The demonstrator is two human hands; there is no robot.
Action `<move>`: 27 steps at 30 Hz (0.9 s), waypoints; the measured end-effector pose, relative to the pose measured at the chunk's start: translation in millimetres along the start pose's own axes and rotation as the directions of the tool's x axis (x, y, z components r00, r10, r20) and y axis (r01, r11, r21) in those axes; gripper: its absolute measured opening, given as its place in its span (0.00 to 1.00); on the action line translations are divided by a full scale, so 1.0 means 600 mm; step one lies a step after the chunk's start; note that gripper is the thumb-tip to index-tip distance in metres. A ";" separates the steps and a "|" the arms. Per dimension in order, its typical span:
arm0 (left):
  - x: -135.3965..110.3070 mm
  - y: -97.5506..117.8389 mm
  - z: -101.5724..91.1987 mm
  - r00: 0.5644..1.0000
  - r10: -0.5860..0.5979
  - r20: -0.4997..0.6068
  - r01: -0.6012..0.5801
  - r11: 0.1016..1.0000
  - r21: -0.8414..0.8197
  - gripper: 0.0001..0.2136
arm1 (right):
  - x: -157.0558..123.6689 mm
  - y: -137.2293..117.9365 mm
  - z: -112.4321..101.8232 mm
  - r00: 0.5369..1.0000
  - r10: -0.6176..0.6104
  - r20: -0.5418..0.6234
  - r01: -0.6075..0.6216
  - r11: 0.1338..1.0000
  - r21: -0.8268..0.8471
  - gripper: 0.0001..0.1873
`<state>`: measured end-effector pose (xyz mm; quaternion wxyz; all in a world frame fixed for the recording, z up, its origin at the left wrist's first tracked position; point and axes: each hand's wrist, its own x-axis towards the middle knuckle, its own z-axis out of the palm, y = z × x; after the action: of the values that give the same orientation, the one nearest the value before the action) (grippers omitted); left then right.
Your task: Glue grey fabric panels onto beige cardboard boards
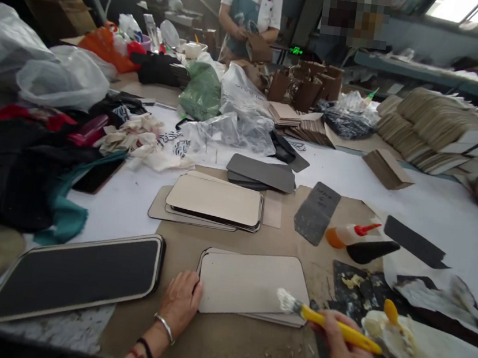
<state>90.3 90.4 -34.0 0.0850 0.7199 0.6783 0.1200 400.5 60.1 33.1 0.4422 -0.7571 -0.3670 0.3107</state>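
My right hand (346, 349) is closed around the yellow handle of a brush (334, 324). White paste coats the bristles, which are over the right end of a light beige panel (252, 282). That rounded rectangular panel tops a small, slightly uneven stack. At its left edge rests my left hand (183, 297), back up, fingers touching the edge and holding no tool. To its left lies a dark panel with a pale border (79, 275). Beyond, another stack of beige panels (214, 199) sits on the brown cardboard (180, 235).
A glue bottle with a red tip (345, 234) lies beside a black tapered object (372, 251). Near my right hand is a pale container smeared with paste (431, 348), a yellow-orange spatula (391, 312) in it. Dark fabric (10, 162) heaps left. A person (250, 18) works across the table.
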 end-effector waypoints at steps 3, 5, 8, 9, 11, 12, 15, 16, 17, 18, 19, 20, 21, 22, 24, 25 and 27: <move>0.003 -0.004 -0.001 0.999 -0.002 0.043 0.001 1.000 0.009 0.10 | -0.026 -0.060 0.125 0.976 0.039 0.214 -0.062 0.993 0.101 0.19; 0.003 -0.006 0.000 0.999 0.008 0.051 -0.009 1.000 0.010 0.11 | -0.042 -0.086 0.188 0.950 -0.003 0.313 -0.046 0.988 0.150 0.17; 0.002 -0.008 0.002 0.999 0.019 0.042 -0.020 1.000 0.007 0.10 | -0.058 -0.094 0.243 0.910 -0.079 0.407 0.003 0.983 0.185 0.15; 0.001 -0.009 0.003 0.999 0.022 0.037 -0.022 1.000 0.005 0.10 | -0.059 -0.091 0.252 0.901 -0.099 0.422 0.024 0.984 0.178 0.14; 0.000 -0.010 0.003 0.999 0.029 0.031 -0.029 1.000 -0.001 0.10 | -0.055 -0.080 0.256 0.897 -0.131 0.423 0.080 0.988 0.135 0.14; -0.001 -0.011 0.004 0.999 0.032 0.028 -0.032 0.999 -0.002 0.10 | -0.049 -0.073 0.251 0.903 -0.143 0.405 0.112 0.989 0.100 0.14; -0.002 -0.014 0.006 0.999 0.049 0.005 -0.049 0.999 0.004 0.11 | -0.020 -0.053 0.215 0.937 -0.172 0.303 0.189 0.981 -0.029 0.15; -0.003 -0.015 0.007 0.998 0.058 -0.006 -0.058 0.998 0.011 0.11 | -0.008 -0.045 0.197 0.950 -0.175 0.258 0.199 0.977 -0.073 0.16; -0.004 -0.017 0.009 0.997 0.070 -0.018 -0.070 0.997 0.020 0.11 | 0.004 -0.037 0.177 0.963 -0.168 0.212 0.196 0.974 -0.115 0.16; -0.004 -0.018 0.010 0.996 0.085 -0.032 -0.084 0.996 0.029 0.11 | 0.016 -0.028 0.155 0.974 -0.155 0.165 0.181 0.971 -0.154 0.17; -0.005 -0.019 0.012 0.994 0.101 -0.047 -0.099 0.994 0.037 0.11 | 0.027 -0.020 0.134 0.983 -0.142 0.118 0.162 0.968 -0.189 0.18; -0.005 -0.021 0.013 0.991 0.118 -0.063 -0.115 0.992 0.043 0.11 | 0.037 -0.013 0.113 0.989 -0.130 0.074 0.143 0.964 -0.223 0.19; -0.005 -0.022 0.015 0.987 0.137 -0.079 -0.133 0.990 0.048 0.11 | 0.045 -0.007 0.093 0.992 -0.124 0.030 0.128 0.958 -0.256 0.20; -0.005 -0.024 0.016 0.983 0.155 -0.096 -0.150 0.987 0.052 0.11 | 0.052 -0.003 0.076 0.992 -0.128 -0.012 0.119 0.951 -0.285 0.20; -0.004 -0.026 0.019 0.973 0.191 -0.132 -0.185 0.981 0.058 0.11 | 0.059 -0.002 0.051 0.985 -0.154 -0.082 0.119 0.937 -0.330 0.22; -0.003 -0.027 0.019 0.968 0.206 -0.146 -0.199 0.978 0.060 0.11 | 0.059 -0.005 0.046 0.981 -0.166 -0.102 0.122 0.931 -0.343 0.22; -0.002 -0.028 0.019 0.961 0.225 -0.161 -0.218 0.974 0.061 0.11 | 0.053 -0.016 0.052 0.979 -0.176 -0.103 0.133 0.934 -0.333 0.21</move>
<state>77.4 90.5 -49.8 -0.0012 0.7804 0.6006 0.1739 389.8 103.5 24.3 0.3580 -0.8070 -0.4417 0.1598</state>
